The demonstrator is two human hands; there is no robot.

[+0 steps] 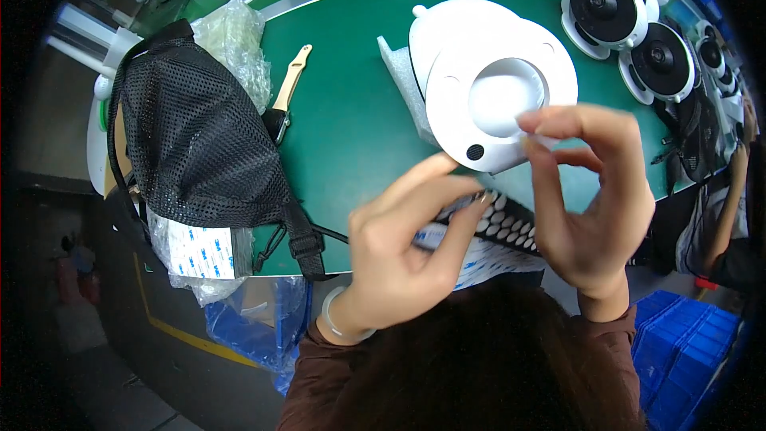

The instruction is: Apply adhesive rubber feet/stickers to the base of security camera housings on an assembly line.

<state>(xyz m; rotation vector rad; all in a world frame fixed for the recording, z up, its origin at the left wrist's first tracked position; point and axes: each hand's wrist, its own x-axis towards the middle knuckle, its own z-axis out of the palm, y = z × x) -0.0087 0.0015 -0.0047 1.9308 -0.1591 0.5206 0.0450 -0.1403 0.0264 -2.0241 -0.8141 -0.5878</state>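
White base [502, 92] lies beyond left hand [411, 249] and right hand [597, 199], fingers [547, 169] seemingly pinched together

Repeated blue print [215, 245] on white sheet stack [199, 255], beside black mesh bag [199, 132]. Similar blue lettering [472, 265] on white backing sheet [499, 257] by dotted black strip [511, 223], partly covered.

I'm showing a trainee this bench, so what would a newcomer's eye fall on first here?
Probably the big white round part with a hollow centre, in the upper middle of the view over the green table, partly overlapped by the right hand. Next, the bulky black mesh bag at the left. At the upper right, white devices with round black faces stand out too.
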